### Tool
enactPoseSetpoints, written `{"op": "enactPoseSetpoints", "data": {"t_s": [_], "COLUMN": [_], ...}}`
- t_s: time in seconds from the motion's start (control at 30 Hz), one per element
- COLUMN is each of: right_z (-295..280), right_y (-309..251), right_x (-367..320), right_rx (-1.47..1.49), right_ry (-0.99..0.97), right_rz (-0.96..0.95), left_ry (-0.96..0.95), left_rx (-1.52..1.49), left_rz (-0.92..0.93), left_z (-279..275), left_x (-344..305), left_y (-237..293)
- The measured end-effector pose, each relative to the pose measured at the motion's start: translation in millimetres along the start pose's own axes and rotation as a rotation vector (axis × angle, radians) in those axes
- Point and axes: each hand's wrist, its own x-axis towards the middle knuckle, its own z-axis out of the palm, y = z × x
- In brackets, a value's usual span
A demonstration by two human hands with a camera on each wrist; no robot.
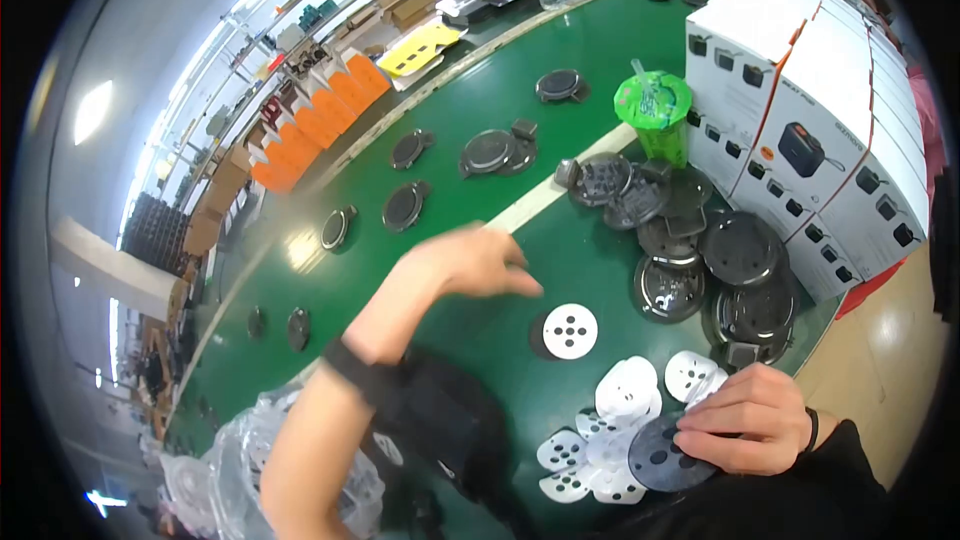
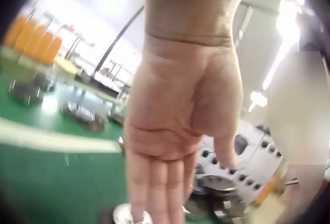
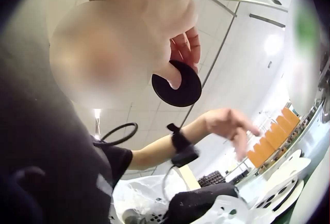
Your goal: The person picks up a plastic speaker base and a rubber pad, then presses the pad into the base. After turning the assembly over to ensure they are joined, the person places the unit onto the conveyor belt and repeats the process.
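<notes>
My right hand (image 1: 745,420) pinches a dark round disc with holes (image 1: 655,458), thumb on one face and fingers on the other. In the right wrist view the black disc (image 3: 178,98) shows its plain side under the thumb. Below it in the head view lies a spread of white perforated discs (image 1: 610,455). Out over the green table, my left hand (image 1: 465,260) is stretched with nothing in it, slightly blurred. In the left wrist view its palm shows, fingers straight. Just past its fingertips, a single white disc with dark holes (image 1: 571,331) lies on a dark round piece.
Black round devices (image 1: 745,248) are heaped at right, beside white printed boxes (image 1: 810,130) and a green cup (image 1: 652,105). More devices (image 1: 490,152) dot the table beyond a pale strip (image 1: 545,202). A clear plastic bag (image 1: 250,450) and a black pouch (image 1: 450,425) sit at left.
</notes>
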Motion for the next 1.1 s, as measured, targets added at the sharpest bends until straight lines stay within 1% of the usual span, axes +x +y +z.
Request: {"op": "enactPoseSetpoints", "data": {"t_s": [0.03, 0.07, 0.13, 0.17, 0.23, 0.33, 0.37, 0.47, 0.5, 0.6, 0.7, 0.8, 0.83, 0.9, 0.97, 1.07, 1.1], "right_z": [0, -1, -2, -5, -8, -12, -12, -10, -9, -8, -6, -5, -5, -7, -7, -6, -6], "right_y": [0, 1, 3, 3, 6, 10, 11, 15, 16, 19, 22, 21, 21, 21, 20, 22, 24], "right_x": [-3, -5, -10, -12, -19, -29, -31, -37, -36, -35, -36, -36, -36, -37, -39, -41, -41], "right_rx": [0.034, 0.036, 0.049, 0.043, 0.066, 0.097, 0.108, 0.114, 0.124, 0.144, 0.156, 0.183, 0.186, 0.188, 0.192, 0.184, 0.184], "right_ry": [0.006, -0.008, -0.033, -0.079, -0.070, -0.050, -0.036, -0.010, -0.007, -0.002, 0.001, 0.008, 0.010, 0.008, 0.007, -0.024, -0.032], "right_rz": [0.034, 0.060, 0.114, 0.170, 0.239, 0.374, 0.414, 0.444, 0.443, 0.431, 0.429, 0.442, 0.444, 0.444, 0.443, 0.454, 0.456], "left_ry": [0.190, 0.382, 0.591, 0.637, 0.712, 0.518, 0.522, 0.532, 0.588, 0.594, 0.371, 0.503, 0.596, 0.740, 0.912, 1.082, 1.088], "left_rx": [0.296, 0.482, 0.180, 0.124, 0.009, -0.087, -0.089, -0.229, -0.179, -0.088, 0.031, 0.252, 0.308, 0.234, 0.193, 0.250, 0.291], "left_rz": [-0.229, -0.318, -0.300, -0.254, -0.145, -0.159, -0.111, -0.144, -0.154, -0.115, -0.293, -0.463, -0.482, -0.485, -0.477, -0.489, -0.466], "left_z": [-11, -11, -30, -30, -35, -32, -31, -36, -34, -31, -52, -47, -41, -32, -29, -30, -32], "left_x": [25, 65, 124, 144, 173, 191, 192, 177, 171, 173, 167, 182, 184, 201, 212, 223, 226], "left_y": [-12, -49, -102, -117, -129, -140, -146, -154, -149, -155, -126, -112, -109, -119, -118, -113, -110]}}
